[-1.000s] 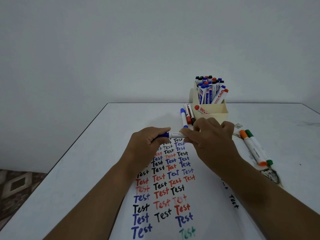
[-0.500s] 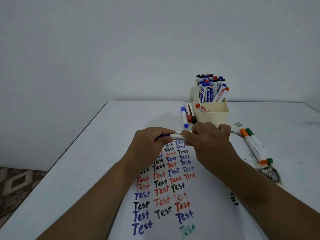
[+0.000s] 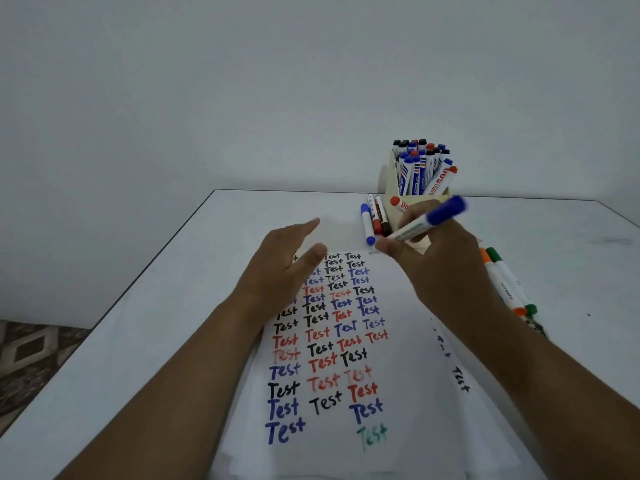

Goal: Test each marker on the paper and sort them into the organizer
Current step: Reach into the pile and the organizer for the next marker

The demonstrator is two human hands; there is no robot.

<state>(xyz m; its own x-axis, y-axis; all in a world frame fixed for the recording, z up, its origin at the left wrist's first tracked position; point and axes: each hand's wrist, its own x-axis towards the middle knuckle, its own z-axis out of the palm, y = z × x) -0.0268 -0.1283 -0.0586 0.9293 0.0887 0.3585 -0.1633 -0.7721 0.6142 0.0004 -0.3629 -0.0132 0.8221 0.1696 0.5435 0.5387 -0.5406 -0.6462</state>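
Note:
My right hand (image 3: 446, 268) grips a capped blue marker (image 3: 426, 221), raised above the table with its blue cap pointing up and right toward the cream organizer (image 3: 391, 174). Several blue, black and red markers stand in that organizer. My left hand (image 3: 287, 268) hovers open over the top left of the white paper (image 3: 408, 358), fingers spread and holding nothing. The paper carries rows of the word "Test" in black, blue, red and one green. Three loose markers (image 3: 374, 220), blue, red and black, lie just left of the organizer.
An orange and a green marker (image 3: 505, 282) lie side by side on the white table (image 3: 156, 323) to the right of the paper. The table's left edge runs diagonally, with patterned floor beyond it. A plain wall stands behind.
Both hands held the blue marker together over the paper's top. Now my left hand has let go and opened, and my right hand has lifted the marker up and right toward the organizer.

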